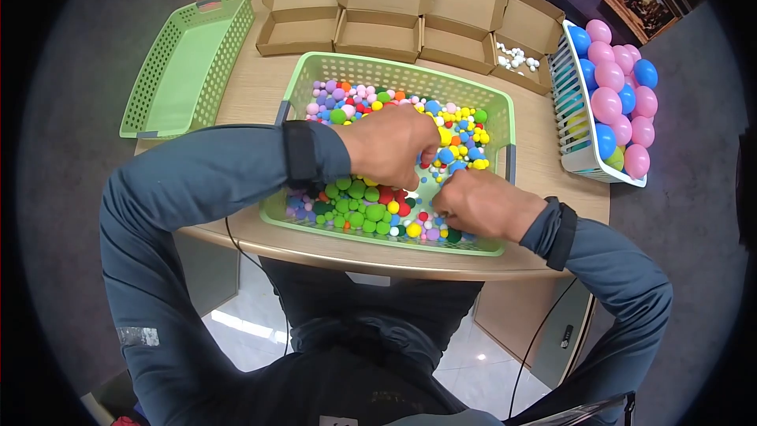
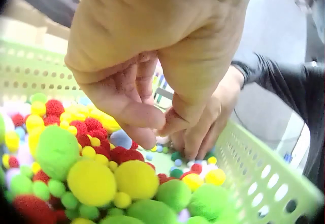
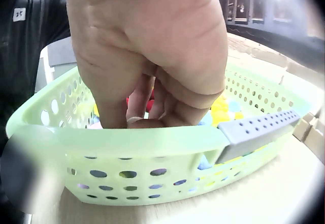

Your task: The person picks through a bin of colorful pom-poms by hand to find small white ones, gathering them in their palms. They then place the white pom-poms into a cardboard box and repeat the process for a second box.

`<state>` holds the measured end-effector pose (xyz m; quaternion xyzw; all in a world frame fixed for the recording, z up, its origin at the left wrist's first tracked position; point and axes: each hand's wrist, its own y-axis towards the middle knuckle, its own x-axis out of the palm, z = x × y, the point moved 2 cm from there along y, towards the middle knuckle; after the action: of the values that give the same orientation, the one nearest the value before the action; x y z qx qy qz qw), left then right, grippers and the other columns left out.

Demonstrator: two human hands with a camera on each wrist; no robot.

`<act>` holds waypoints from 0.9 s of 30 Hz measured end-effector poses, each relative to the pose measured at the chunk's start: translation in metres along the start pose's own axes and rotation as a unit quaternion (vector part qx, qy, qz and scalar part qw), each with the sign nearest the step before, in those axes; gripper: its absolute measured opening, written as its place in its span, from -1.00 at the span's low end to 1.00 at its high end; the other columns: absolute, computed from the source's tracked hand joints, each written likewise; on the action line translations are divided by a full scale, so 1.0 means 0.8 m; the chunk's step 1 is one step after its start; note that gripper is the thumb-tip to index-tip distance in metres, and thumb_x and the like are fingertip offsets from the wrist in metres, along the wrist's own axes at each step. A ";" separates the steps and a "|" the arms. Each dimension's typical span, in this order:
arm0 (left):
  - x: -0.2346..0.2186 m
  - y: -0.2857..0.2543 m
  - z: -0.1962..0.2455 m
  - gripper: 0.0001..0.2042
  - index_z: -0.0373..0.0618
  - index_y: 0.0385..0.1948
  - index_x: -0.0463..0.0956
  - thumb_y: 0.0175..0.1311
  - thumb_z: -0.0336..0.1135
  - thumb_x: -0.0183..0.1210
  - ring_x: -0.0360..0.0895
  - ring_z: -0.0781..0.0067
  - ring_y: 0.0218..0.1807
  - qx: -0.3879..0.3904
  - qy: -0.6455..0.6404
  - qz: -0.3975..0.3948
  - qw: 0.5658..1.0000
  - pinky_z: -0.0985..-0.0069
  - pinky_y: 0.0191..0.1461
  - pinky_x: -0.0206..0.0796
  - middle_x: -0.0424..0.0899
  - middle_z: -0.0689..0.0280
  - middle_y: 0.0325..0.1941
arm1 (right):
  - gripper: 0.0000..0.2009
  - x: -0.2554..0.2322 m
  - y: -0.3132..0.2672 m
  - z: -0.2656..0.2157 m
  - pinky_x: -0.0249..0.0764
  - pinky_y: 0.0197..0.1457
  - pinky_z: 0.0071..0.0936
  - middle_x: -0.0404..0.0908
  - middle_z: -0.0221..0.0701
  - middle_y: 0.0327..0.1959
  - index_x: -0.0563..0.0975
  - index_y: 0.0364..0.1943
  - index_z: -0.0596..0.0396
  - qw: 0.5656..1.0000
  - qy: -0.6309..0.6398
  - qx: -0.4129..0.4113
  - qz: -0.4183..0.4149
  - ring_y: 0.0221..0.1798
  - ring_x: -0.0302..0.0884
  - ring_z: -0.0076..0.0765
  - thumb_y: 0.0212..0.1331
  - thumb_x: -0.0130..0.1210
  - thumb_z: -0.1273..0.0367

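A green basket (image 1: 505,110) holds many coloured pompoms (image 1: 355,205). Over its middle is my left hand (image 1: 390,142), its fingers curled downward. In the left wrist view, the thumb and fingertips of the left hand (image 2: 157,51) meet above red and yellow pompoms (image 2: 92,182); no object shows between them. My right hand (image 1: 481,203) reaches in over the right front part, fingers bent down among small pompoms. The right wrist view has the right hand (image 3: 152,56) behind the basket rim (image 3: 127,141), a small whitish spot at its fingers; whether it pinches anything is unclear.
An empty green basket (image 1: 193,71) stands at the left. Open cardboard boxes (image 1: 378,35) line the back, the rightmost with white pompoms (image 1: 516,57). On the right, a white basket (image 1: 579,150) holds pink and blue balloons (image 1: 607,104).
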<state>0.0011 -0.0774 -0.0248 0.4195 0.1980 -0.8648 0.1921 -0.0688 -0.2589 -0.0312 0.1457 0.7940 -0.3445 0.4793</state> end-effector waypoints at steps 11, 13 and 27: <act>0.013 -0.015 -0.024 -0.91 -0.25 -0.36 0.63 0.29 -0.54 0.12 0.51 0.64 -0.42 -0.194 -0.518 -0.062 0.830 0.66 -0.36 0.37 0.62 0.36 -0.45 | -0.87 -0.020 0.004 0.010 0.60 -0.09 -0.17 0.73 -0.15 -0.31 0.67 -0.27 0.21 0.990 0.137 -0.007 0.022 -0.23 0.70 0.06 0.21 0.17 0.45; 0.015 -0.017 -0.021 -0.93 -0.22 -0.36 0.63 0.25 -0.51 0.16 0.50 0.64 -0.40 -0.196 -0.534 -0.090 0.818 0.66 -0.38 0.32 0.61 0.39 -0.44 | -0.90 -0.024 0.004 0.009 0.60 -0.10 -0.21 0.73 -0.11 -0.35 0.68 -0.29 0.21 0.958 0.265 0.095 -0.049 -0.24 0.71 0.02 0.20 0.20 0.46; -0.002 -0.048 0.003 -0.90 -0.19 -0.42 0.68 0.16 -0.36 0.32 0.63 0.47 -0.41 -0.104 -0.206 -0.085 0.969 0.43 -0.31 0.45 0.72 0.27 -0.46 | -0.90 0.007 0.021 -0.015 0.60 -0.13 -0.12 0.67 0.01 -0.37 0.66 -0.35 0.24 0.996 0.083 0.042 0.016 -0.24 0.68 0.14 0.04 0.28 0.51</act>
<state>-0.0190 -0.0460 -0.0153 0.1912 0.2778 -0.9205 0.1972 -0.0699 -0.2391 -0.0389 0.2065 0.8133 -0.3561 0.4111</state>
